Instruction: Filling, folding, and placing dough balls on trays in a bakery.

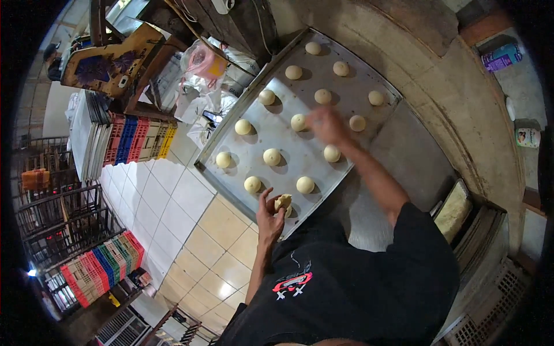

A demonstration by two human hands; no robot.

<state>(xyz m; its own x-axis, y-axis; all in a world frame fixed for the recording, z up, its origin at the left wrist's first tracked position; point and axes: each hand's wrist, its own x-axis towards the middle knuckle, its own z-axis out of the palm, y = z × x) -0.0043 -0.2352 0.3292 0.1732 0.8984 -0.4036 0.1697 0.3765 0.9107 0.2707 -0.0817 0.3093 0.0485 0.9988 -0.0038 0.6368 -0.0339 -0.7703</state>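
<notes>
A large metal baking tray (254, 104) lies in front of me with several round, pale dough balls set in loose rows. Over its near left corner, my left hand (270, 214) holds a torn, uneven lump of dough (283, 203) in its fingers. My right hand (330, 126) reaches across the middle of the tray and is smeared by motion, so its fingers do not show clearly. The closest dough ball (298, 122) sits just left of that hand; whether they touch, I cannot tell. Another dough ball (332, 153) lies under my right wrist.
Past the tray's left edge are plastic bags (199, 63) and a phone (212, 117). Stacked colourful plastic crates (138, 138) stand farther left, with more crates (104, 265) below. To my right are a metal surface (375, 213) and a bin of upright boards (479, 230).
</notes>
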